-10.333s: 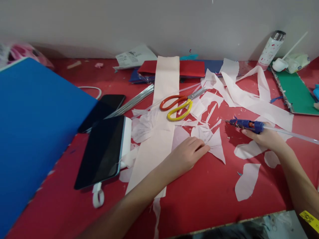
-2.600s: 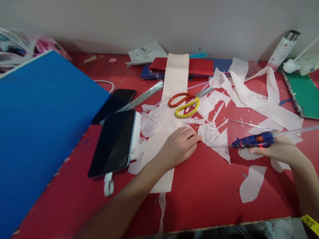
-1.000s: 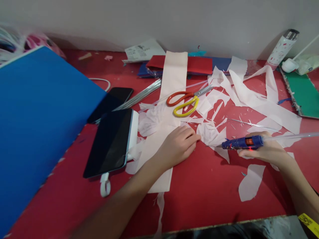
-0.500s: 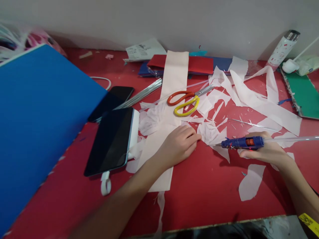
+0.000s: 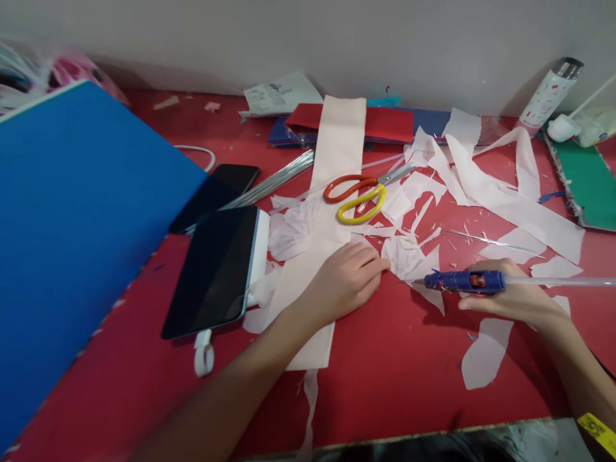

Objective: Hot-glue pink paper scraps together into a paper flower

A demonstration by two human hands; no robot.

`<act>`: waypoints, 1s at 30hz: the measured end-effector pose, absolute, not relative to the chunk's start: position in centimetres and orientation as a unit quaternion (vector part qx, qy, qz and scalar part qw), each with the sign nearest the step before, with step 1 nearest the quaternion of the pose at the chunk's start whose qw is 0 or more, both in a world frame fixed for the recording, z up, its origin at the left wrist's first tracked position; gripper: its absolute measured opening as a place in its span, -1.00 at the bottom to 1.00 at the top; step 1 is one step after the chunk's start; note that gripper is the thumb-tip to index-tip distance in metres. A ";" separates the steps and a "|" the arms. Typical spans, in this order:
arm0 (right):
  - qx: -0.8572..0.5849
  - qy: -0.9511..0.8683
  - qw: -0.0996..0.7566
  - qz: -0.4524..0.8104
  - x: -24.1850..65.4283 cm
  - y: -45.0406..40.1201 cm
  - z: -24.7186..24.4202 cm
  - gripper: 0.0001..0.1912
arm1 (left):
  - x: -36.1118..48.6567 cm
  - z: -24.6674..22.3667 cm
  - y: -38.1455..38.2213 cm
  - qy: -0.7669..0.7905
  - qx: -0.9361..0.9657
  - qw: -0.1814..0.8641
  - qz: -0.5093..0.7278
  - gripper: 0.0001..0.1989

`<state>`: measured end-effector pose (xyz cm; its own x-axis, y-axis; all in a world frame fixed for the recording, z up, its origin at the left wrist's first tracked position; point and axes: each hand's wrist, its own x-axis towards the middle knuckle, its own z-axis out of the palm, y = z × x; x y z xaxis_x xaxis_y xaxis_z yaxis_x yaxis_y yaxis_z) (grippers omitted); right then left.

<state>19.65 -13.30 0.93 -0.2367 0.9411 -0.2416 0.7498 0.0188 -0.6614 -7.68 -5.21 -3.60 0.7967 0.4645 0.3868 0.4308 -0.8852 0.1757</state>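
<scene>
My right hand (image 5: 514, 298) is closed around a blue glue gun (image 5: 464, 281) with a clear glue stick coming out of its back. The nozzle points left, at the lower edge of a pale crumpled paper piece (image 5: 403, 255) gathered like a flower. My left hand (image 5: 353, 276) lies to the left with its fingers closed and its fingertips pinching at that piece's left edge. The pinch itself is partly hidden. Under the left wrist runs a long cream strip (image 5: 337, 141), with another pale gathered piece (image 5: 291, 231) on it.
Scissors (image 5: 359, 199) with red and yellow handles lie behind my hands, among pale scraps (image 5: 510, 199) and thin wires (image 5: 491, 240). At left are a tablet (image 5: 216, 273), a phone (image 5: 231, 179), a wire bundle (image 5: 274, 179) and a blue board (image 5: 91, 244). A bottle (image 5: 551, 96) stands back right.
The glue gun has shifted slightly left and tilted a little, its glue stick now lower. My left hand stays at the gathered piece.
</scene>
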 end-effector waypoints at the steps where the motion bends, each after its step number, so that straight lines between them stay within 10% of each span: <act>1: -0.602 -0.705 0.131 0.350 19.7 -13.3 0.9 -0.63 | -7.7 -3.6 -5.2 0.236 0.947 0.038 0.215 -0.79; 30: -0.605 -0.702 0.165 0.339 18.9 -13.1 0.4 -0.65 | -7.7 -3.5 -5.2 0.235 0.947 0.033 0.214 -0.78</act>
